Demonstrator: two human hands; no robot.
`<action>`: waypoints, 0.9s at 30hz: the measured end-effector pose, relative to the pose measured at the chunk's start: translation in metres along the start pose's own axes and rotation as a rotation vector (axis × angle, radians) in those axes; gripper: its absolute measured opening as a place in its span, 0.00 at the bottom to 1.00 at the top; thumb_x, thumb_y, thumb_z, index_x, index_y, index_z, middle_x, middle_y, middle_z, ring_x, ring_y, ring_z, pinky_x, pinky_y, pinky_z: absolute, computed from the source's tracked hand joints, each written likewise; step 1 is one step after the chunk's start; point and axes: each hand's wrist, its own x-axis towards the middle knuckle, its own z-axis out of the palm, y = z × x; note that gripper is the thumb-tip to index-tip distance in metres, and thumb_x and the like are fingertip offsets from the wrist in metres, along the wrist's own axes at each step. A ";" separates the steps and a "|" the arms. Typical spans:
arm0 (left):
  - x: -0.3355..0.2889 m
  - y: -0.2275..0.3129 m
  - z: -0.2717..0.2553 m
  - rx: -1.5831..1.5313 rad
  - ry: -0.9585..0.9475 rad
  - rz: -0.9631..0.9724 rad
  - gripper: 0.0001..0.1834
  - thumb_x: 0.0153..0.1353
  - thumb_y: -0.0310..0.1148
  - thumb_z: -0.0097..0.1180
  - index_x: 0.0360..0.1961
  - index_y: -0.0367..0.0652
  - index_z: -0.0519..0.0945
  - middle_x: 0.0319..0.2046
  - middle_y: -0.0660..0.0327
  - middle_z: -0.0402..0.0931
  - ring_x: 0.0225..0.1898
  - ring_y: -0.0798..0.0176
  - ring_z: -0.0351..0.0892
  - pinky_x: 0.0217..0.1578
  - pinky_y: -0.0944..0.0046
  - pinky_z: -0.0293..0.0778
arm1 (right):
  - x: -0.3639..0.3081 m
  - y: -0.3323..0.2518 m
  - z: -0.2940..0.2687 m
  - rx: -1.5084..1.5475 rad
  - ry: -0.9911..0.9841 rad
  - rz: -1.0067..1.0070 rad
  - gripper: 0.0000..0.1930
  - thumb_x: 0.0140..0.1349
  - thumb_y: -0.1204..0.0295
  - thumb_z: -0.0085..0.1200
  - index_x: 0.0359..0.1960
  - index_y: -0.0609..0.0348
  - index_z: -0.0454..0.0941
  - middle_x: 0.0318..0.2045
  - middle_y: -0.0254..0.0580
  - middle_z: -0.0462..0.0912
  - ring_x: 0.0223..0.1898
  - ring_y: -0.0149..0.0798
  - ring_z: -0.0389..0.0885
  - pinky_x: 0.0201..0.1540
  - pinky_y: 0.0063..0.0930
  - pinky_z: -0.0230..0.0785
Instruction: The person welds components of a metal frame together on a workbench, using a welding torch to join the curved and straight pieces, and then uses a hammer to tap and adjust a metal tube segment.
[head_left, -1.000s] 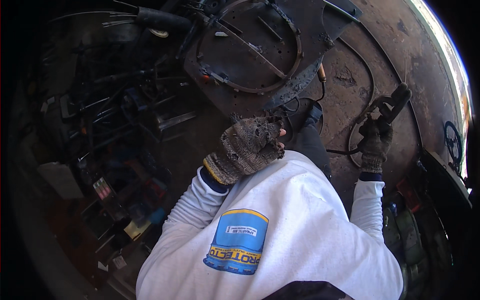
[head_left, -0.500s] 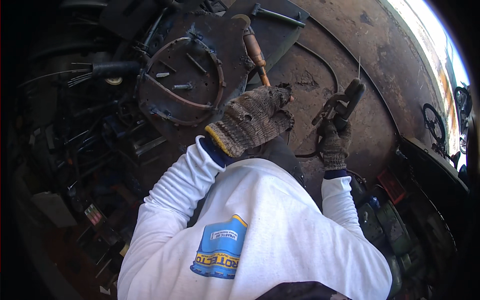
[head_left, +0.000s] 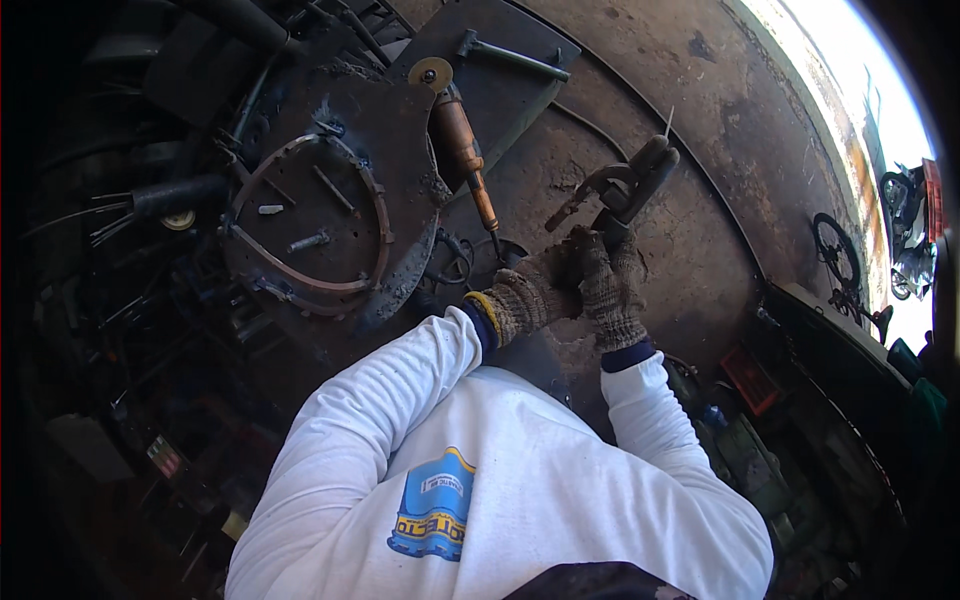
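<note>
In a worn knit glove, my right hand point(head_left: 613, 295) is closed around the handle of a dark welding electrode holder point(head_left: 640, 185). A thin rod point(head_left: 669, 122) sticks up from the holder's far end. My left hand point(head_left: 538, 290), gloved with a yellow cuff edge, meets the right hand at the base of the holder; its fingertips are hidden, so I cannot tell what they grip. To the left of the hands, an angle grinder point(head_left: 458, 140) with a round disc point(head_left: 431, 73) lies at the edge of a dark metal table point(head_left: 395, 130).
A curved metal frame point(head_left: 381, 235) rests on the table, with a bolt point(head_left: 308, 242) and a pale piece point(head_left: 270, 210) inside it. Farther back lies a hammer point(head_left: 515, 58). A cable point(head_left: 690, 165) crosses the floor. At right are a red tray point(head_left: 750, 380) and a bicycle point(head_left: 838, 250).
My left hand has moved down and right from beside the grinder to meet my right hand. The electrode holder has shifted left in view. The whole view has shifted, showing more of the grinder.
</note>
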 end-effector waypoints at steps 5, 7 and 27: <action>-0.019 0.004 -0.024 -0.093 0.097 -0.394 0.32 0.62 0.49 0.56 0.63 0.43 0.71 0.58 0.42 0.73 0.60 0.43 0.72 0.62 0.48 0.67 | 0.059 -0.125 -0.028 -0.721 -0.310 -0.240 0.20 0.68 0.59 0.59 0.53 0.61 0.80 0.39 0.49 0.87 0.38 0.36 0.85 0.42 0.27 0.76; -0.017 -0.027 0.017 -0.050 0.220 -0.380 0.32 0.63 0.50 0.54 0.63 0.42 0.71 0.57 0.41 0.73 0.60 0.41 0.72 0.61 0.46 0.67 | 0.137 -0.139 0.026 -0.402 -0.255 -0.449 0.21 0.67 0.58 0.59 0.56 0.58 0.80 0.45 0.55 0.86 0.41 0.46 0.87 0.44 0.32 0.77; -0.079 -0.007 -0.017 -0.282 0.134 -0.382 0.27 0.50 0.46 0.65 0.49 0.41 0.81 0.43 0.49 0.83 0.46 0.45 0.83 0.48 0.47 0.78 | 0.353 -0.089 0.161 -1.005 -0.282 -0.355 0.19 0.65 0.60 0.54 0.50 0.62 0.77 0.41 0.59 0.84 0.43 0.58 0.84 0.45 0.48 0.74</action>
